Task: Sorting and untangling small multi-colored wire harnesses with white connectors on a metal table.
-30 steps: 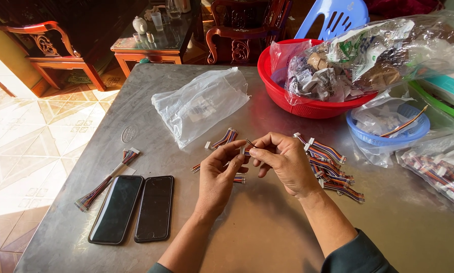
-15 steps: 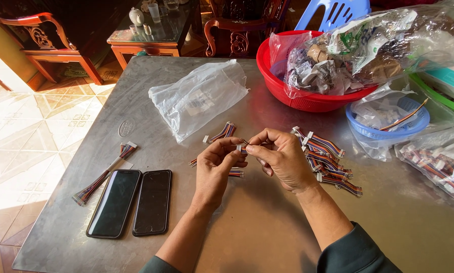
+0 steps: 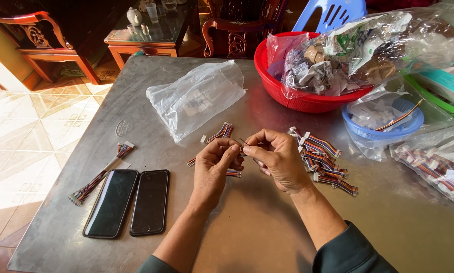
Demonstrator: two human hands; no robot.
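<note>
My left hand (image 3: pixel 212 167) and my right hand (image 3: pixel 275 159) meet over the middle of the grey metal table (image 3: pixel 247 227). Together their fingertips pinch a short multicoloured ribbon cable (image 3: pixel 233 173), whose thin end pokes up between the hands. Another such cable with a white connector (image 3: pixel 219 134) lies just beyond the left hand. Right of my right hand sits a pile of several similar cables (image 3: pixel 323 159).
Two dark phones (image 3: pixel 128 202) lie at the front left, with a longer cable (image 3: pixel 100 174) beside them. A clear plastic bag (image 3: pixel 196 98) lies behind. A red basin (image 3: pixel 287 93) of packets, a blue basket (image 3: pixel 383 131) and bagged cables (image 3: pixel 434 167) crowd the right side.
The hands stay together on the cable with small finger shifts. The view has dipped slightly and the thin end now sticks up between the fingertips.
</note>
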